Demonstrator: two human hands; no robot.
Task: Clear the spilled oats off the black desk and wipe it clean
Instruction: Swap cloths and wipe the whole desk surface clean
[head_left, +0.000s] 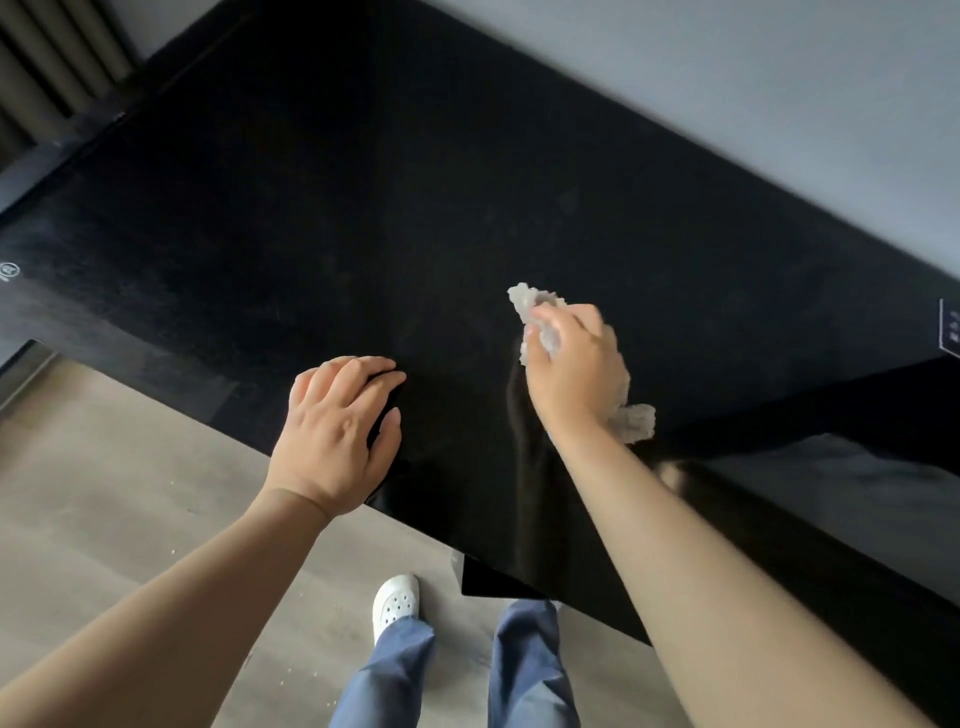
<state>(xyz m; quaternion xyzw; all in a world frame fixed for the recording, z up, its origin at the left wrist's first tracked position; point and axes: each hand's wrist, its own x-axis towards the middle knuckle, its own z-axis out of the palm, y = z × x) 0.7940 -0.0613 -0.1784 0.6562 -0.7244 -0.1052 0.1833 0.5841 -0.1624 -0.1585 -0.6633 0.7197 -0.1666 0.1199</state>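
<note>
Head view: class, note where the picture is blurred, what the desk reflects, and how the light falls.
In the head view the right hand and its tissue are smeared by motion, the left hand is sharper; also in the head view the glossy desk mirrors the right forearm as a pale streak; the head view's light is soft, with no hard shadows.
</note>
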